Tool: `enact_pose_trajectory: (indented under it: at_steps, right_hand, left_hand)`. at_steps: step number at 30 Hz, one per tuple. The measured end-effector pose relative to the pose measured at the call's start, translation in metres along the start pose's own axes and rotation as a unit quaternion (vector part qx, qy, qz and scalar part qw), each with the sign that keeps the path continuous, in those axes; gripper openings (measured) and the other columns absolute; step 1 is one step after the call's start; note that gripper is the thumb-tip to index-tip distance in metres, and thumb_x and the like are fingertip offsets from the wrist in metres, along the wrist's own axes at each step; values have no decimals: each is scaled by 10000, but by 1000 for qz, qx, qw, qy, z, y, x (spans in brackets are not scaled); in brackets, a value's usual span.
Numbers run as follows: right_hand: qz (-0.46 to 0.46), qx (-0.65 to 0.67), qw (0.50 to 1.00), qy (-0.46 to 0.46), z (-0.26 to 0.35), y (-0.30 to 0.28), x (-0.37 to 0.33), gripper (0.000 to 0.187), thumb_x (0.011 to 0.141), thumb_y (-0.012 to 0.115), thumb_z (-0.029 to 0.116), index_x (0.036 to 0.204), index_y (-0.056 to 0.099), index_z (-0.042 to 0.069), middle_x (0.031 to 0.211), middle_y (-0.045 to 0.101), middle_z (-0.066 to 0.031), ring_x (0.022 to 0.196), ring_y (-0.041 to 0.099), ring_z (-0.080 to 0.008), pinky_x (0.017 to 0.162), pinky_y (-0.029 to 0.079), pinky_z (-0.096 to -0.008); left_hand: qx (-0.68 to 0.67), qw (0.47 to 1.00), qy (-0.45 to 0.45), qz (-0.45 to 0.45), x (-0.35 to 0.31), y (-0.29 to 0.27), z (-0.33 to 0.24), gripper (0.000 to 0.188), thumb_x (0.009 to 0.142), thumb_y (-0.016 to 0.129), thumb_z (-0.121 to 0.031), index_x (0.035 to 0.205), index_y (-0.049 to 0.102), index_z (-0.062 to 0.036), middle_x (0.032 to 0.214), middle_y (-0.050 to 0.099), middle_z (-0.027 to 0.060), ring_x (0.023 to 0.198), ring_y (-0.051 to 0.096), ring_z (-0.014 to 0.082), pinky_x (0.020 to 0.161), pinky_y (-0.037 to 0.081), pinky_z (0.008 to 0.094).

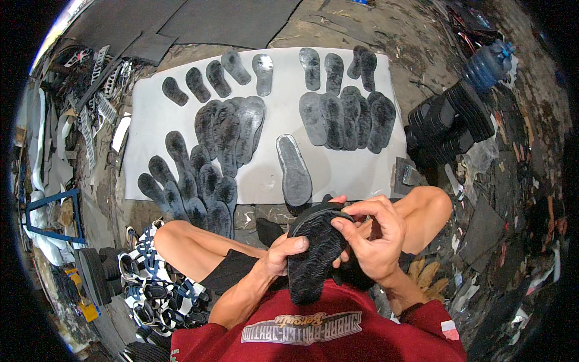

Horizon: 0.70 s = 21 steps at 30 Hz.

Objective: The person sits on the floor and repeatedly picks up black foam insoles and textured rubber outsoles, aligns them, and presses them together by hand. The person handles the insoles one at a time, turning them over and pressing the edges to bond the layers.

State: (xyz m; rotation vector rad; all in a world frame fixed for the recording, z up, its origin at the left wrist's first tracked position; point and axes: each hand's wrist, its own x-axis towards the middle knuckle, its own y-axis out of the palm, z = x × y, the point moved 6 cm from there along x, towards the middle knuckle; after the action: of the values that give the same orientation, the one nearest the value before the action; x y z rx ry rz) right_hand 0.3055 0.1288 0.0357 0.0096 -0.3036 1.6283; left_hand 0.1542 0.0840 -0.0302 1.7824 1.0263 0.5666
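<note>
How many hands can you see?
2: the left hand holds the ridged black sole on its left; the right hand pinches its upper right edge.

Head camera, wide fisheye, is looking steeply down from head height and facing forward; red shirt [398, 320] is filling the near edge; left hand [280, 253] and right hand [379, 232] are showing close up; white sheet [278, 114] is lying farther out, its far edge bowing.
</note>
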Motion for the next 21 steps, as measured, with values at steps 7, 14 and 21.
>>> enact_pose_trajectory:
  at_steps: [7,14,21]
  right_hand:
    - [105,-2,988,115,-6,40,-4,383,1107,641,307,1321,597,-8,1055,674,-173,916,666,-266,871,542,-381]
    - [-26,-34,999,7,0,91,46,453,1163,463,258,832,533,-44,775,547,-221,656,506,-367,634,425,-470]
    - [-17,-58,992,-109,-72,117,53,409,1142,509,221,855,614,-50,730,572,-224,647,573,-433,624,464,-479]
  left_hand:
    - [273,937,79,-204,-23,1,-53,478,1024,592,-319,1302,657,65,1161,708,119,1080,674,226,980,504,347]
    - [658,578,311,-369,-7,6,-90,342,1122,534,-196,865,512,29,731,466,197,647,514,344,646,430,460]
    - [637,555,358,-397,26,-42,-92,477,1149,541,-233,768,451,38,648,382,159,586,326,231,547,339,421]
